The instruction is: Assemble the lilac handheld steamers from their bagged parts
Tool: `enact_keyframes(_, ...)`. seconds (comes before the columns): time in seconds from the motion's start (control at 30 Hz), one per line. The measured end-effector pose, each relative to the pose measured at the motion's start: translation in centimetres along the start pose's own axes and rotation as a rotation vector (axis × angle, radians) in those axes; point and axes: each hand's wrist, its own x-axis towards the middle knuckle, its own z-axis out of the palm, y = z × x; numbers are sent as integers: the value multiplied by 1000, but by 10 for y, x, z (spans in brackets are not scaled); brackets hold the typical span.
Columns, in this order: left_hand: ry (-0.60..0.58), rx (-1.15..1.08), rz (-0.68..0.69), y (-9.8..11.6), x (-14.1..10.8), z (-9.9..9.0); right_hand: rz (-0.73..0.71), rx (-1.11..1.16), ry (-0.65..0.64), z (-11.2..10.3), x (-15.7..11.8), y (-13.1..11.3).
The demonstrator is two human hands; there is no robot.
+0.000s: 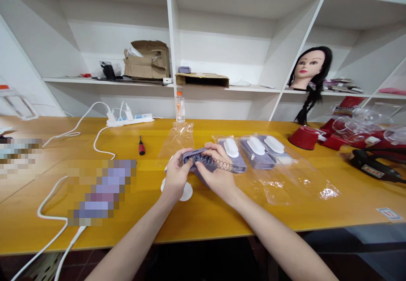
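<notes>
Between both hands is a purple-grey plastic housing [197,151], raised over the table with its open end toward me. A metal coil spring [224,165] runs out of it to the right. My left hand [177,172] grips the housing's left side, thumb at the opening. My right hand [219,178] closes around the other side, its thumb against the housing by the spring. White round plastic pieces [186,192] lie under my left hand, partly hidden. Just right are several similar purple-grey units [258,156] with white oval tops, in clear plastic bags.
A red-handled screwdriver [141,146], a clear bottle [179,107] and a power strip [133,120] with white cables are on the table [152,222]. At right are red-based appliances [304,137] and a black tool [374,167]. A mannequin head [309,67] stands on the shelf.
</notes>
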Motion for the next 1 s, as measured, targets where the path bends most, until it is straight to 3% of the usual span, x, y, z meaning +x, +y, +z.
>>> enact_keyframes(0.23, 79, 108, -5, 5, -3, 3, -38, -42, -18, 2, -4, 4)
enact_keyframes(0.53, 43, 192, 84, -2, -2, 2, 24, -61, -14, 4, -2, 9)
enact_keyframes(0.77, 9, 207, 124, -1, -4, 2, 25, -109, -81, -3, 2, 6)
enact_keyframes(1.0, 49, 194, 139, -5, -2, 3, 25, -123, -85, 0, 0, 2)
